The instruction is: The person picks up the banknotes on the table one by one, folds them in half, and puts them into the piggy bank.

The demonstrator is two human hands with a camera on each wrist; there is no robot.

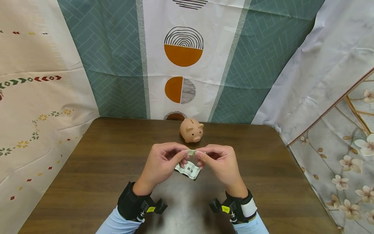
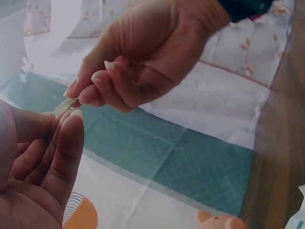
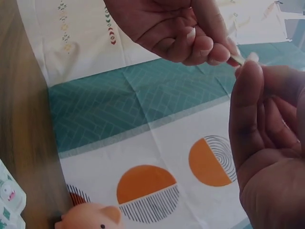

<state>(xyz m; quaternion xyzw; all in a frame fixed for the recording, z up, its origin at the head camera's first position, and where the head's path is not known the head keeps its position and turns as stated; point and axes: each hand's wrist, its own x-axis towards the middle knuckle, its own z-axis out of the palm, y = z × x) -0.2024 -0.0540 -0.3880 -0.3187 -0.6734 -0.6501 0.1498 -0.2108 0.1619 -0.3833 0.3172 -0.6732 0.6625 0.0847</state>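
The strip (image 1: 192, 152) hangs in the air just on the person's side of the pig (image 1: 191, 131), stretched between both hands, with its long axis running crosswise, left to right, in front of the pig's snout. The left hand (image 1: 164, 166) pinches its left end and the right hand (image 1: 221, 165) pinches its right end, each between thumb and fingertips, while the fingertips of the two hands come near each other. Neither hand is clearly nearer the pig; they flank its front about evenly. The paper (image 1: 190, 170), white with green marks, lies creased on the table (image 1: 117, 156) on the person's side of the pig, below the hands and partly behind the left fingers. Only the head view shows the whole pig, its face toward the person, and the dark slot (image 1: 191, 120) on its top, set beyond the strip. The left wrist view cuts the pig down to its top but shows the right hand's other fingers curled. The right wrist view shows the left hand's in the same way, and also a pink spot on the paper that the head view does not make out.
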